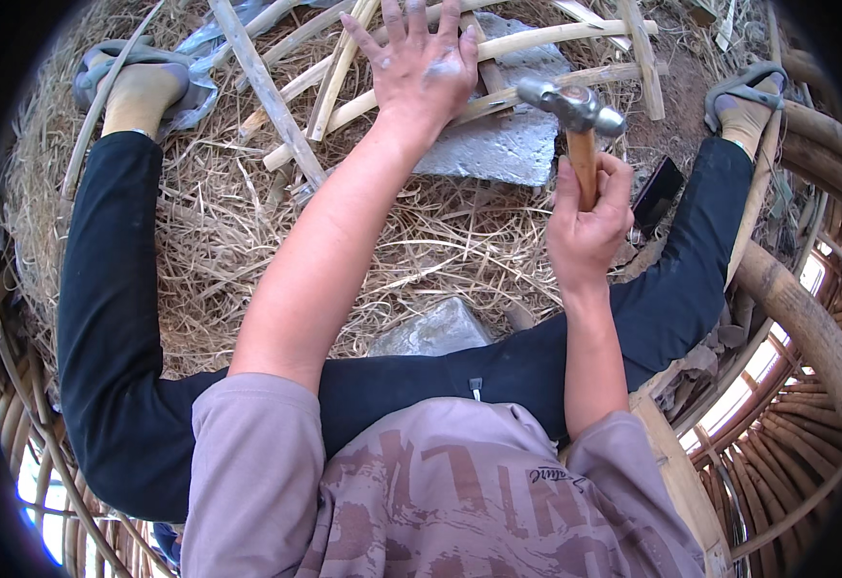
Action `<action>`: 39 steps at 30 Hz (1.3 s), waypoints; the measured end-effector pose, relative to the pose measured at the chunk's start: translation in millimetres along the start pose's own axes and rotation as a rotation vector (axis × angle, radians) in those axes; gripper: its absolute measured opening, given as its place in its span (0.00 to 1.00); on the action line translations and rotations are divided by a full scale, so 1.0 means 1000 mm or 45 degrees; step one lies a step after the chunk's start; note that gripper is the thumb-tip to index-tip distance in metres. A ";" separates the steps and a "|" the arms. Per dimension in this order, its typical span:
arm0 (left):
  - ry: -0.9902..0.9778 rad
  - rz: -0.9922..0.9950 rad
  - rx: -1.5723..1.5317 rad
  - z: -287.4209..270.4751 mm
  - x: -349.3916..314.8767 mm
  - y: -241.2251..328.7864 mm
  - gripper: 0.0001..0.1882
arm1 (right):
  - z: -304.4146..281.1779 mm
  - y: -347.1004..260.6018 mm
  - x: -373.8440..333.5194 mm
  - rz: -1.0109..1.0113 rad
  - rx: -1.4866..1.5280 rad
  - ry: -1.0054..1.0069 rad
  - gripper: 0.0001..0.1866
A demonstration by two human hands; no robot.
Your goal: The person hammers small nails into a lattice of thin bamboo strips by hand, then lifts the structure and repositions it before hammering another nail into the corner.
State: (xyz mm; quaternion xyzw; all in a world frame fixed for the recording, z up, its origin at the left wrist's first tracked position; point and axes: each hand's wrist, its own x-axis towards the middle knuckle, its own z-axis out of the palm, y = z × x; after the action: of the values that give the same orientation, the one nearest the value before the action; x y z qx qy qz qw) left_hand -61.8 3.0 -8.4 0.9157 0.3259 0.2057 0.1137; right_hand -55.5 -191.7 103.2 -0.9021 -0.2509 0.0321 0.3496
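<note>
My right hand (pixel 590 217) is wrapped round the wooden handle of a ball-peen hammer (pixel 575 108). The metal head is raised over the right edge of a flat grey stone slab (pixel 498 144). My left hand (pixel 423 72) lies with its fingers spread on a frame of pale split strips (pixel 546 34), which crosses over the slab. Several of the strips overlap crosswise, and a curved one (pixel 590 77) passes just behind the hammer head. Whatever is directly beneath my left palm is hidden.
Dry straw and shavings (pixel 421 250) cover the ground between my legs. A dark flat phone-like object (pixel 658 193) lies right of my right hand. Another grey stone block (pixel 435 329) sits close to me. Clear plastic (pixel 199 91) is by my left foot. Bent poles (pixel 806 318) stand at the right.
</note>
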 end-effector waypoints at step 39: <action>0.147 0.018 -0.061 -0.006 0.008 0.000 0.29 | 0.026 0.031 -0.009 -0.180 -0.242 -0.227 0.25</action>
State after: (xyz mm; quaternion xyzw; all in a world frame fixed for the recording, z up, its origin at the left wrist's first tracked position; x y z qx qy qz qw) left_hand -59.3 8.6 -1.2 0.9016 0.3203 0.2667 0.1152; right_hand -56.4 -200.0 62.4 -0.9048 -0.3458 0.0636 0.2403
